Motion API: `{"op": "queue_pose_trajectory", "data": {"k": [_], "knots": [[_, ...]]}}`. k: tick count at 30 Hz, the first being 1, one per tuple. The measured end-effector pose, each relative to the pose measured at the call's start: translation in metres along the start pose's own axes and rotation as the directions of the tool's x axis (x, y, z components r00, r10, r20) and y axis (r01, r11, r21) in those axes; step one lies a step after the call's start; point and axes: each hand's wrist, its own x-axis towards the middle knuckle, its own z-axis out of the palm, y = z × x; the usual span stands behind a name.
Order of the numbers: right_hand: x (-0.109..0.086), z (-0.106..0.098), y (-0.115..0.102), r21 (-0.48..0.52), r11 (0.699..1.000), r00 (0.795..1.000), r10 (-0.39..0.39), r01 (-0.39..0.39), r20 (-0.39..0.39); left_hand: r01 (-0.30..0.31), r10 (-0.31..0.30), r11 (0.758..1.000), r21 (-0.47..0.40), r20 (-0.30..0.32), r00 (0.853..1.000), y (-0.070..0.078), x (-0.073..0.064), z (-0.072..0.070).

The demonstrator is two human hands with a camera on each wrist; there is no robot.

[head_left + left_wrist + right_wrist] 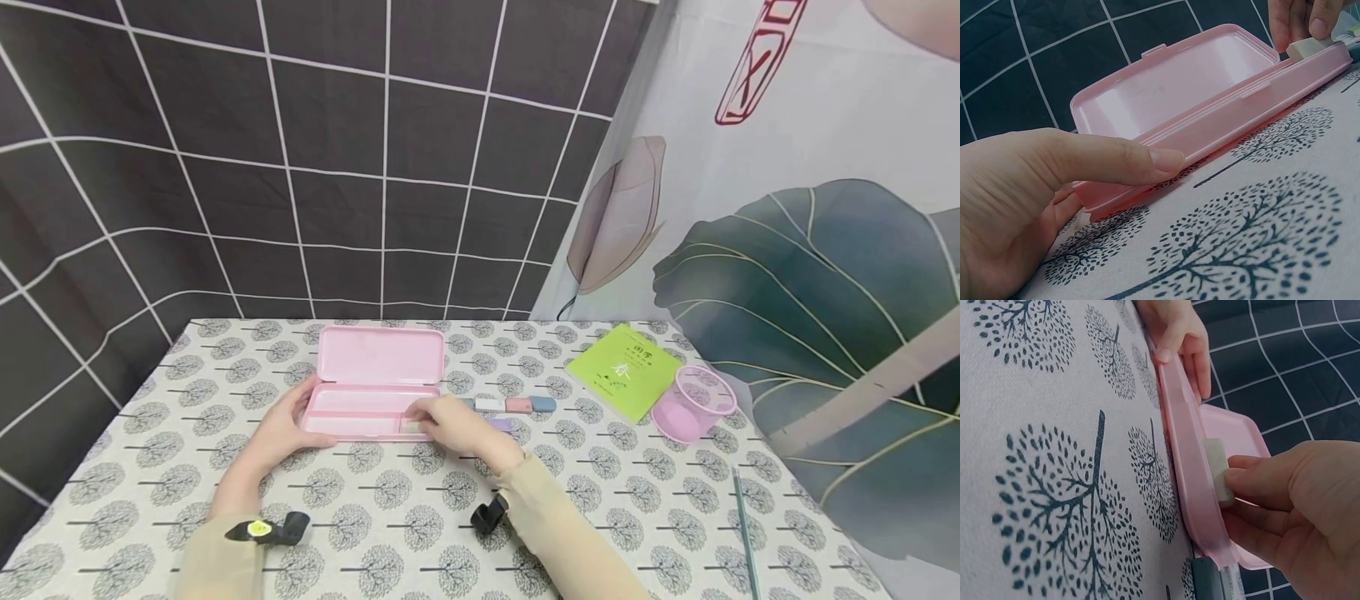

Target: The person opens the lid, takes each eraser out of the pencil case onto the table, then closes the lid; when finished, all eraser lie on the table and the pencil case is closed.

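A pink pencil case (pixel 380 354) lies on the table with its lid raised toward the back. Its tray has a long rear section and a divided front. My left hand (pixel 281 425) grips the left end, the thumb (pixel 1166 160) along the front wall and the fingers round the side. Over the right front compartment, my right hand (pixel 453 423) pinches an off-white eraser (pixel 1216 465) between thumb and fingers. The eraser's lower part is hidden behind the case's front wall, its top standing above the rim.
Right of the case lie a row of blue, white and pink pieces (pixel 517 405) and a purple item (pixel 500 425), partly hidden by my right hand. Farther right are a green book (pixel 624 372), a pink mesh cup (pixel 684 417) and a thin greenish stick (pixel 746 533).
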Motion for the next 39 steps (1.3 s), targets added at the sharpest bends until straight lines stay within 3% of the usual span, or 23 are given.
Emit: {"op": "queue_pose_trajectory", "data": {"k": [11, 19, 31, 39], "knots": [[-0.003, -0.007, 0.001, 0.030, 1.000, 0.999, -0.002, 0.003, -0.044, 0.012, -0.012, 1.000, 0.014, -0.004, 1.000, -0.001, 0.000, 0.001], [-0.012, -0.015, 0.011, 0.050, 0.998, 0.992, -0.033, 0.039, -0.121, 0.006, -0.006, 1.000, 0.016, -0.003, 1.000, -0.001, -0.001, 0.001], [-0.040, -0.030, 0.050, 0.057, 0.998, 0.975, 0.026, -0.013, -0.221, 0.004, -0.004, 1.000, 0.016, -0.004, 1.000, 0.000, 0.000, 0.002], [-0.063, -0.043, 0.078, 0.089, 0.992, 0.960, 0.106, -0.085, -0.258, 0.001, -0.001, 1.000, 0.017, -0.001, 1.000, 0.000, 0.000, 0.001]]}}
